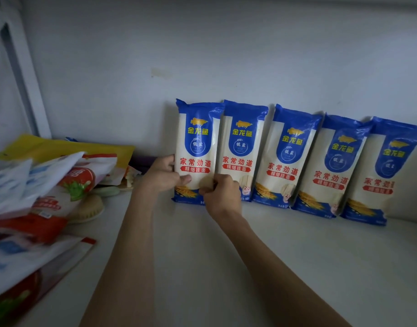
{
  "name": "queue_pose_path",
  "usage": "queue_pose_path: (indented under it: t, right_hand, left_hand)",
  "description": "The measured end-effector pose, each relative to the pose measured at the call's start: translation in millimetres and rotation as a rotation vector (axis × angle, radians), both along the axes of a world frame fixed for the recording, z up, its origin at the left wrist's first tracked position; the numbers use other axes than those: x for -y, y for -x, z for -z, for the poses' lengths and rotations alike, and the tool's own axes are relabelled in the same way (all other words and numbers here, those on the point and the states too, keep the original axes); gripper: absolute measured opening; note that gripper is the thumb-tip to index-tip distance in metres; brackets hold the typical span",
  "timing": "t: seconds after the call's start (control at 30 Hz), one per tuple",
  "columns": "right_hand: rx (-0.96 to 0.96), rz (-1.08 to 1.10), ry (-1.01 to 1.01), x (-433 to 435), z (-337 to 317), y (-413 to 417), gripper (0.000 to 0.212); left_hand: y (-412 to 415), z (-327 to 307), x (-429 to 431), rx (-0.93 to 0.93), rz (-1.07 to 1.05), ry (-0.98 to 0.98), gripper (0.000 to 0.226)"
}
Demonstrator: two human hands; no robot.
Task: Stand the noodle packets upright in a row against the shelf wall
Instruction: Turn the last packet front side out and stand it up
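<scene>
Five noodle packets [287, 156] stand upright in a row on the shelf, backs against the white shelf wall [226, 55], edges overlapping. Glossy plastic film; flat oblongs, blue ends, cream middles, red lettering. Left hand [163, 174] grips the leftmost packet [195, 149] by its left edge, thumb across the front. Right hand [222, 193], fingers curled, pinches its lower right edge.

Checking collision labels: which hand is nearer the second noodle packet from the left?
Right. The right hand covers the lower left corner of the second packet; the left hand grips the left edge of the leftmost packet.
</scene>
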State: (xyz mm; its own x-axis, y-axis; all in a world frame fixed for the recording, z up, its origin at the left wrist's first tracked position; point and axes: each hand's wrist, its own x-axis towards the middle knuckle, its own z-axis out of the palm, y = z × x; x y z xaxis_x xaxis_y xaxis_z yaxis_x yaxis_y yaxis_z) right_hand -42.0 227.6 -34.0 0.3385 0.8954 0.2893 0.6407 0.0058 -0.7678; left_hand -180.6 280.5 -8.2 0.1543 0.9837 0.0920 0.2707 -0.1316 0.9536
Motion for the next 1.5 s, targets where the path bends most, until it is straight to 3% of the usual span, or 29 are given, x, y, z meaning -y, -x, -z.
queue_pose_path:
  t: [0.2,0.37,0.43,0.53,0.8,0.97,1.1,1.23,1.37,1.43,1.5]
  right_hand:
    - [-0.050,0.152,-0.026,-11,-5,-7,0.029]
    - [-0.088,0.330,0.050,-7,-5,-32,0.044]
    - [-0.060,0.316,0.072,-7,-2,-37,0.040]
    - [-0.076,0.297,0.062,-7,0,-38,0.034]
    - [-0.074,0.202,0.095,-11,3,-39,0.046]
    - [-0.113,0.164,0.117,-16,2,-42,0.050]
    - [-0.124,0.072,0.167,-12,-7,-51,0.037]
    - [-0.235,0.085,0.178,-2,-22,-77,0.021]
    - [-0.252,0.497,-0.028,7,-32,-105,0.057]
    - [-0.210,0.580,-0.032,11,-27,-107,0.079]
    - [-0.119,0.589,-0.009,11,-21,-105,0.088]
  left_hand:
    - [-18,20,-7,0.045,-0.184,-0.197,0.033]
    - [-11,21,-14,-0.096,-0.108,-0.126,0.044]
    - [-8,21,-15,-0.202,-0.082,-0.051,0.061]
    - [-16,28,-17,-0.257,-0.214,-0.088,0.070]
    - [-45,43,-18,-0.186,-0.384,-0.304,0.053]
    - [-49,42,-25,-0.230,-0.418,-0.302,0.055]
    - [-45,27,-22,-0.135,-0.261,-0.146,0.065]
    - [-54,33,-16,-0.113,-0.371,-0.181,0.073]
    - [-62,40,-16,-0.086,-0.428,-0.261,0.071]
    - [-64,40,-15,-0.070,-0.446,-0.286,0.069]
    - [-66,41,-16,-0.059,-0.449,-0.301,0.068]
